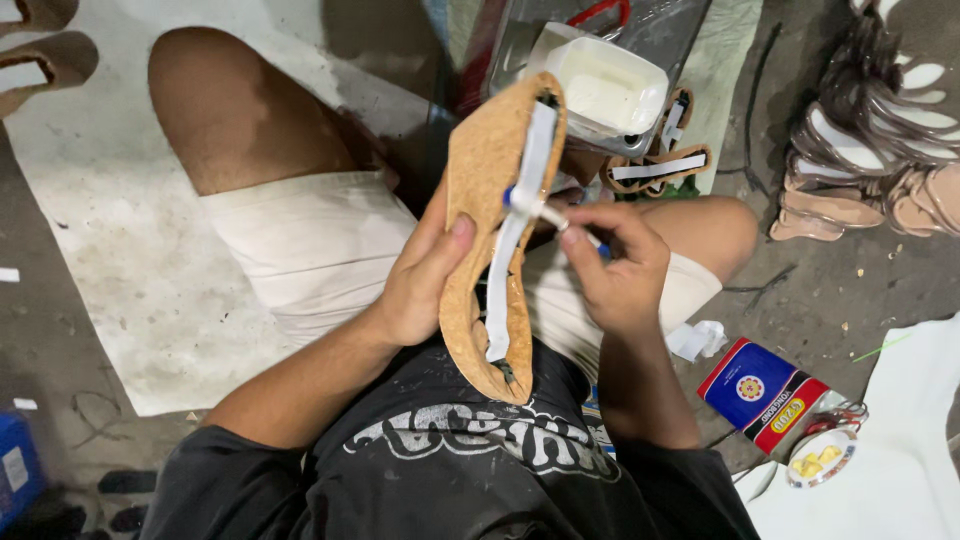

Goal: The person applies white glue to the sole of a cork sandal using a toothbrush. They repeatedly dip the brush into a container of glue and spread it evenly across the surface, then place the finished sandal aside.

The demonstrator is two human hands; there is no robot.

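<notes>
The brush (570,228) handle is mostly hidden inside the right hand (618,268). At 9 o'clock a blue box (15,470) is cut by the edge. At 1 o'clock the shoe pile (880,130) runs out of view, blurred.

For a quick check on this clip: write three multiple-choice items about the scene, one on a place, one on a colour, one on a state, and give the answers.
1. Where is the white tub?
A. On the ground beyond the cork sole
B. On the person's lap
C. Under the red-and-blue pack

2. What colour is the strip along the middle of the sole?
A. Black
B. White
C. Green

3. How is the sole held?
A. Lying flat on the ground
B. Hanging from a hook
C. Gripped in the left hand, raised over the lap

Answers: 1 A, the tub sits past the sole's far end, near the knees. 2 B, the strip shows white against the brown cork. 3 C, the left fingers wrap its edge while the right hand holds a small brush to it.
</notes>
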